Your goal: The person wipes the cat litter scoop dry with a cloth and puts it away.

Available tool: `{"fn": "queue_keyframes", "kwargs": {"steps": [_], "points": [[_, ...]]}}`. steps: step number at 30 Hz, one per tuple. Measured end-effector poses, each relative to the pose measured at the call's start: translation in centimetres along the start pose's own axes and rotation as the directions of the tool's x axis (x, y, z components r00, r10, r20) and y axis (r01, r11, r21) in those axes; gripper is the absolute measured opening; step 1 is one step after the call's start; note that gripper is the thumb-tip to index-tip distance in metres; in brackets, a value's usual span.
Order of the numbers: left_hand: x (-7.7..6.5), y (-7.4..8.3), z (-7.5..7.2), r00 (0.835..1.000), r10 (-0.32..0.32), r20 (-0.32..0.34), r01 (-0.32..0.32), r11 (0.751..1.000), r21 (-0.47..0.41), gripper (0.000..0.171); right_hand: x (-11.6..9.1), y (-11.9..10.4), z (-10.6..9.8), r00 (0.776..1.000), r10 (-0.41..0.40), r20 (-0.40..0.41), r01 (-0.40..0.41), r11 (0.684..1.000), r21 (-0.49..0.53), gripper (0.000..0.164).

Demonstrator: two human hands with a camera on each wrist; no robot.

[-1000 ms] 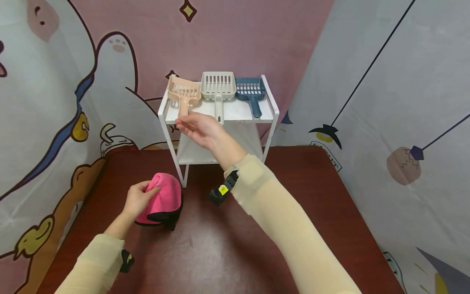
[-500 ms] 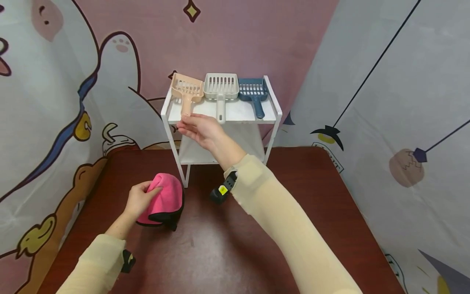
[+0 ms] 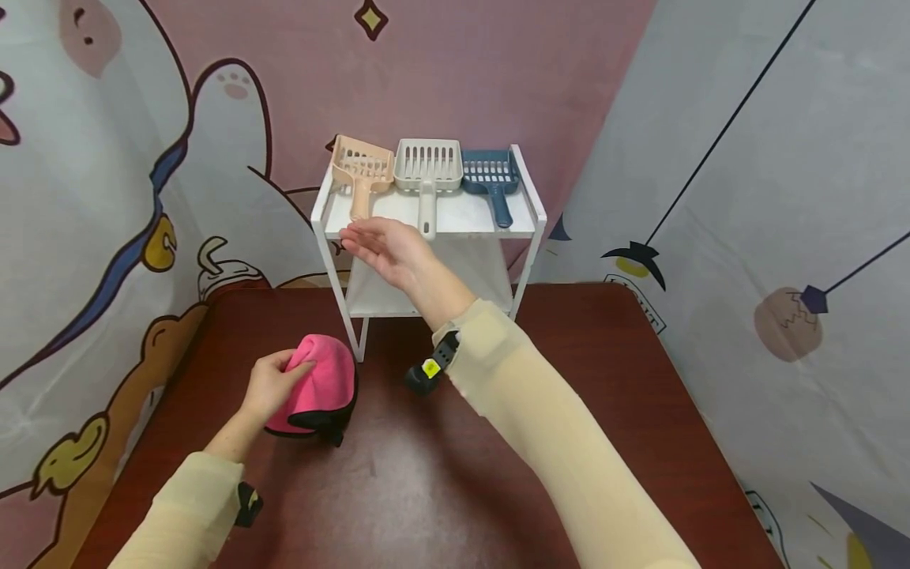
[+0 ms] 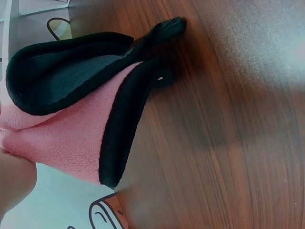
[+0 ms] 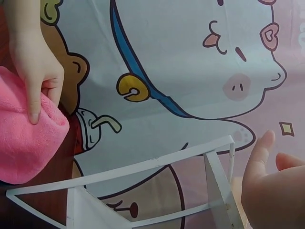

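My left hand (image 3: 268, 387) pinches a pink cloth (image 3: 323, 379) with black edging and a grey underside, low over the table; in the left wrist view the cloth (image 4: 76, 138) is folded over and shows a dark loop. At the front of a white rack, my right hand (image 3: 387, 249) has its fingers extended, just below the handle end of a peach slotted litter scoop (image 3: 361, 197). That scoop lies tilted at the left of the rack's top. Beside it are a cream litter scoop (image 3: 426, 207) and a dark blue one (image 3: 500, 207). In the right wrist view, the right hand (image 5: 274, 191) mostly hides the peach scoop.
The white rack (image 3: 460, 215) stands at the back of the reddish-brown table (image 3: 583, 356), with a lower shelf (image 3: 391, 296). Printed cartoon curtains (image 3: 498, 71) hang close behind and on both sides.
My right fingers have loosened from the peach scoop's handle, whose end now shows above them. The scoop's head has tipped up slightly. The left hand and the cloth have hardly moved.
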State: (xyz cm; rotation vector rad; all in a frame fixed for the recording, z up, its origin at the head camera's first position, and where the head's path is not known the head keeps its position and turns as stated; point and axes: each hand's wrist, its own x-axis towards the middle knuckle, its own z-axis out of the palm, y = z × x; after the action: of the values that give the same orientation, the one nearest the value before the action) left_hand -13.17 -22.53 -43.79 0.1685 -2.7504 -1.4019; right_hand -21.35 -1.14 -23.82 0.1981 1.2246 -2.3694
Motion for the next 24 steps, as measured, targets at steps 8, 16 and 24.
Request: {"fn": "queue_keyframes", "kwargs": {"steps": [8,16,24], "points": [[0.0,0.1,-0.1,1.000,-0.006,0.002,0.006,1.000,-0.004,0.031,-0.6,0.2,-0.4,0.999,0.030,0.016,-0.030,1.000,-0.001,0.038],[0.1,0.2,-0.4,1.000,-0.015,0.002,0.015,1.000,-0.005,0.036,-2.2,0.8,-1.2,0.996,0.042,0.073,-0.036,0.996,-0.082,0.014],[0.7,0.2,-1.9,0.997,0.027,-0.067,-0.024,0.999,0.046,0.033,-4.1,1.3,-3.5,0.990,0.054,0.133,-0.034,0.988,-0.149,0.008]]}}
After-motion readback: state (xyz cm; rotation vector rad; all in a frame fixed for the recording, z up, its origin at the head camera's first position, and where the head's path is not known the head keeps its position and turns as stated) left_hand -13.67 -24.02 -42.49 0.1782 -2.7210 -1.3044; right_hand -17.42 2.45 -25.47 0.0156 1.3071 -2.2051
